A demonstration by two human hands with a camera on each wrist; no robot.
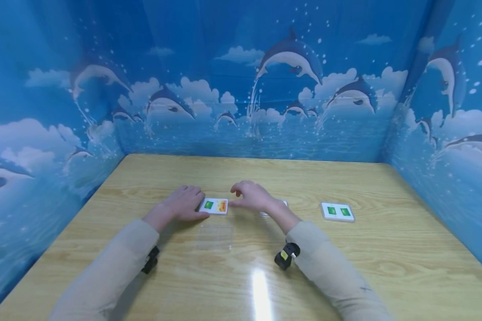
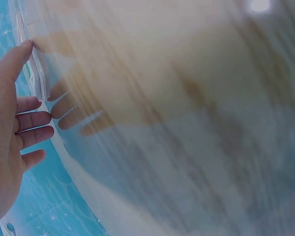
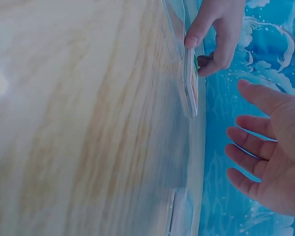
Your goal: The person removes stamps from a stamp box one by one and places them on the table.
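Observation:
In the head view a white card in a clear case (image 1: pixel 213 206) lies on the table, bearing a green picture and an orange one. My left hand (image 1: pixel 186 203) grips its left end, thumb along the near edge and fingers at the far side; the right wrist view shows that thumb on the case (image 3: pixel 191 83) from the side. Just off the case's right end is my right hand (image 1: pixel 252 196), its fingers loosely bent and nothing in them; the right wrist view has this hand (image 3: pixel 273 147) spread and apart from the case.
A clear plastic cover (image 1: pixel 214 237) lies nearer to me. Another cased card (image 1: pixel 284 203) is mostly hidden under my right forearm. Farther right lies a cased card with two green pictures (image 1: pixel 338 211). A dolphin-print curtain (image 1: pixel 241 89) borders the wooden table (image 1: pixel 385 249).

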